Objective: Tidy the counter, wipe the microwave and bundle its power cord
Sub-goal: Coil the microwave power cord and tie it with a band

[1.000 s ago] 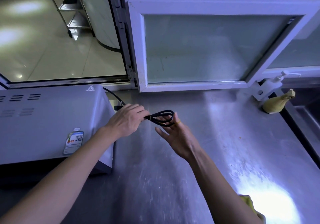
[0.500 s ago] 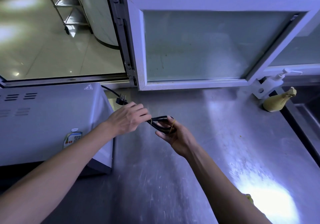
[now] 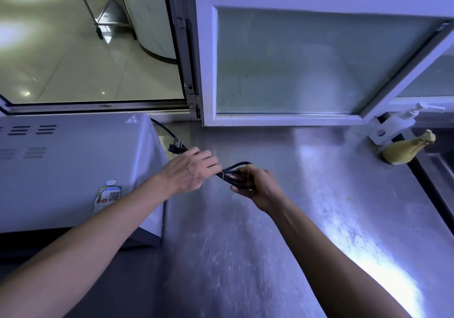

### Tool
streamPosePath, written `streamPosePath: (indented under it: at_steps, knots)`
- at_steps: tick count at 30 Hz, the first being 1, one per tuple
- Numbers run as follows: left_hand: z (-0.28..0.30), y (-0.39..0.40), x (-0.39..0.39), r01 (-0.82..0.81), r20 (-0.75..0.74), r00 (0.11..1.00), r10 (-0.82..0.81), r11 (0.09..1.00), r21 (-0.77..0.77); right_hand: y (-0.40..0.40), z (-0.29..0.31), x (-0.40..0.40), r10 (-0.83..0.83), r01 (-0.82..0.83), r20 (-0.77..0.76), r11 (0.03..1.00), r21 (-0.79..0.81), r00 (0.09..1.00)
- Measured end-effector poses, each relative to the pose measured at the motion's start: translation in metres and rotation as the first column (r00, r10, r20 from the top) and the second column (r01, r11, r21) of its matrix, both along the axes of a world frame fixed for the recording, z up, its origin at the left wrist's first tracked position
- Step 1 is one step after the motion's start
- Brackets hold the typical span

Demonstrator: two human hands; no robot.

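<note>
Bundling is clearly the step in hand here. The black looped power cord [image 3: 234,174] is gathered into a few folds just above the steel counter [image 3: 282,231], right of the white metal microwave [image 3: 73,170]. The left hand [image 3: 189,170] pinches the folds at their left end, fingers curled round them, and the right hand [image 3: 258,187] grips the right end with a thin yellow rubber band [image 3: 249,175] stretched over it. So I'd guess the band is going on but isn't fully wrapped yet. The black plug [image 3: 175,146] sticks out behind the left hand, on the far side.

Whether the wiping got done, no idea; the microwave's front is cut off. The band's turns are too thin to count, and the right fingertips are hidden under the cord. A yellowish sack-like thing [image 3: 407,150] sits far right by the sink edge.
</note>
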State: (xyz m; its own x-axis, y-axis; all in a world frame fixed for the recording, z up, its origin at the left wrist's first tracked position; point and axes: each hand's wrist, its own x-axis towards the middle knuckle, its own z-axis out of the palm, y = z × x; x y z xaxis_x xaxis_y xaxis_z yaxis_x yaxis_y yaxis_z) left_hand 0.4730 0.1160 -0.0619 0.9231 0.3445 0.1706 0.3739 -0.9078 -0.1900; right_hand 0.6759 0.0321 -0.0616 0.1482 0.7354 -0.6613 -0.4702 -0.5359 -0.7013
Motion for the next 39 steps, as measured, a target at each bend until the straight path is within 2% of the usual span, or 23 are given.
streamPosePath:
  at_steps: [6,13,21,28,32,36,39]
  knots:
    - [0.001,-0.003,0.005,-0.030,0.026,0.999,0.031,0.998,-0.048,-0.006,-0.003,0.006,-0.023,0.024,-0.010,0.998,0.062,1.000]
    - [0.001,-0.007,0.003,0.014,-0.026,1.000,-0.014,1.000,0.015,-0.015,-0.006,0.009,0.010,-0.005,-0.089,0.999,0.054,0.996]
    - [0.004,-0.009,0.004,0.098,-0.100,0.991,-0.087,0.990,0.106,-0.015,-0.007,0.013,0.062,-0.062,0.002,0.998,-0.011,0.998]
    - [0.003,-0.011,0.007,0.091,-0.070,0.994,-0.081,0.983,0.157,-0.003,-0.004,0.015,0.112,-0.104,0.132,0.992,-0.064,0.985]
    - [0.005,-0.013,0.008,0.087,-0.048,0.996,-0.079,0.981,0.175,0.004,0.001,0.006,0.244,-0.229,0.204,0.969,-0.096,0.948]
    - [0.004,-0.015,0.007,0.087,-0.045,0.996,-0.081,0.984,0.153,0.008,0.000,0.000,0.329,-0.315,0.277,0.944,-0.095,0.903]
    - [-0.001,-0.013,0.008,0.042,-0.009,0.999,-0.042,0.993,0.109,0.009,-0.001,0.008,0.329,-0.327,0.292,0.943,-0.057,0.898]
